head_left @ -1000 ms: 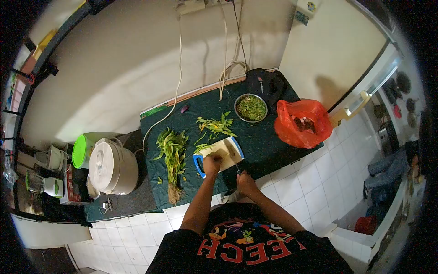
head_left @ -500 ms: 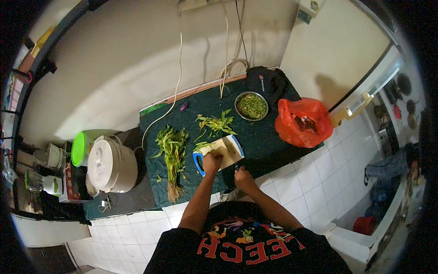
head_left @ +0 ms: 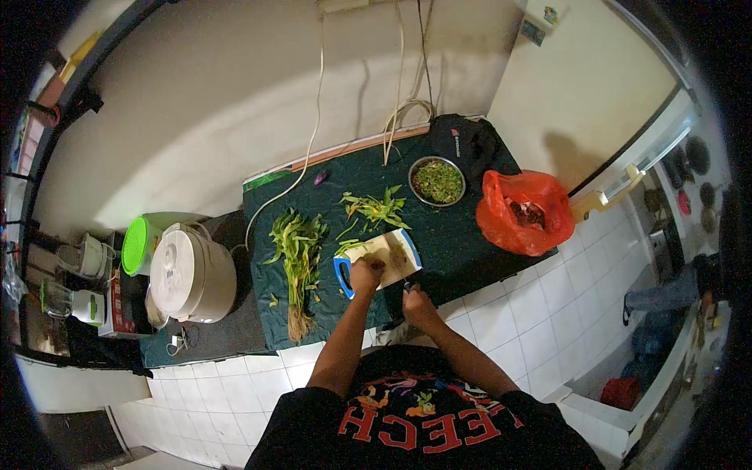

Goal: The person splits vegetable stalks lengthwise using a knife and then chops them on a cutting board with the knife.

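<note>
My left hand (head_left: pixel 366 274) is closed, fingers bent down onto a cutting board (head_left: pixel 401 254) with blue ends; whatever it pinches is hidden beneath it. Beside the board's near right corner, my right hand (head_left: pixel 421 304) is wrapped around the dark handle of a knife (head_left: pixel 408 287), whose blade barely shows. Some green stems (head_left: pixel 350 246) lie at the board's far left edge. Behind the board is a loose pile of leafy greens (head_left: pixel 377 210). A long bunch of greens with roots (head_left: pixel 298 258) lies to the left.
On the dark green tablecloth (head_left: pixel 462 266) stand a metal bowl of chopped greens (head_left: pixel 436 182), a red plastic bag (head_left: pixel 501 227) and a black bag (head_left: pixel 464 145). A small purple vegetable (head_left: pixel 321 178) lies near the wall. Left are a rice cooker (head_left: pixel 192 274) and a trailing white cable (head_left: pixel 308 149).
The whole view has shifted slightly. Both hands stay in nearly the same place at the cutting board, with no grip visibly changed.
</note>
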{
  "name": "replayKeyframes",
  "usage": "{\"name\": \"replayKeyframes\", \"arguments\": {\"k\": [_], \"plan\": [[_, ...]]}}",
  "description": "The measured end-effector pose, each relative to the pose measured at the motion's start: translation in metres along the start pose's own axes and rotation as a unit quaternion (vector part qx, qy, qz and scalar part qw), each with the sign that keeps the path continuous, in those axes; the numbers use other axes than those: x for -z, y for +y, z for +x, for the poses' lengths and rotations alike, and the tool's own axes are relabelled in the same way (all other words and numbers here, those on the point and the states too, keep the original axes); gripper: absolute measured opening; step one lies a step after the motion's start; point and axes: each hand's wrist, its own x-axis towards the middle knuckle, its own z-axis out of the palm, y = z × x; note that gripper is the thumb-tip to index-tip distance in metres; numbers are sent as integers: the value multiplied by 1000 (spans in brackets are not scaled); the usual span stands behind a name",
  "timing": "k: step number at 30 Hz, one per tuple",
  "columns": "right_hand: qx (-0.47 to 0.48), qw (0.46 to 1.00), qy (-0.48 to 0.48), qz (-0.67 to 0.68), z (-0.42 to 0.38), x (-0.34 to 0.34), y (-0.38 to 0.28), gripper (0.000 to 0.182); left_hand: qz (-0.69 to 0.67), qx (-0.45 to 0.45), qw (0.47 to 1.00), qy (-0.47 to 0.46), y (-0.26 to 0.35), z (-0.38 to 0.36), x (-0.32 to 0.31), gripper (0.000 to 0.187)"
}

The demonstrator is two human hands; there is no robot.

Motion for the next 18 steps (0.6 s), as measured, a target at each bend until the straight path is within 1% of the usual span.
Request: {"name": "replayKeyframes", "arguments": {"k": [2, 3, 5, 6, 8, 9, 10, 12, 14, 15, 17, 18], "plan": [[2, 998, 28, -55, 9, -10, 1, 31, 29, 1, 1000, 3, -4, 1, -1, 15], [4, 998, 24, -53, 12, -8, -1, 31, 32, 5, 999, 4, -5, -1, 2, 15], [84, 994, -36, -59, 21, 5, -6, 33, -19, 9, 1000, 2, 2, -3, 7, 14], [84, 994, -37, -59, 20, 9, -9, 33, -19, 9, 1000, 2, 5, -4, 8, 14], [47, 997, -43, -40, 17, 13, -16, 35, -41, 34, 999, -4, 9, -6, 12, 14], [48, 997, -45, -39, 15, 3, -9, 35, -40, 35, 999, -4, 8, -5, 12, 14], [78, 996, 20, -26, 9, -8, 0, 35, -32, 26, 999, 7, 7, -4, 9, 15], [105, 991, 87, -12, 10, -19, 10, 36, -23, 16, 999, 16, 4, -4, 4, 16], [78, 996, -30, -44, 15, 11, -18, 37, -27, -6, 1000, 2, 1, -3, 7, 17], [79, 995, -31, -43, 17, 21, -27, 37, -26, -5, 1000, 2, 2, -5, 9, 17], [140, 981, -70, -111, 21, 35, -35, 31, -21, 10, 1000, 1, 12, -7, 13, 16], [139, 982, -68, -113, 19, 35, -37, 31, -23, 9, 1000, 0, 12, -6, 10, 16]]}}
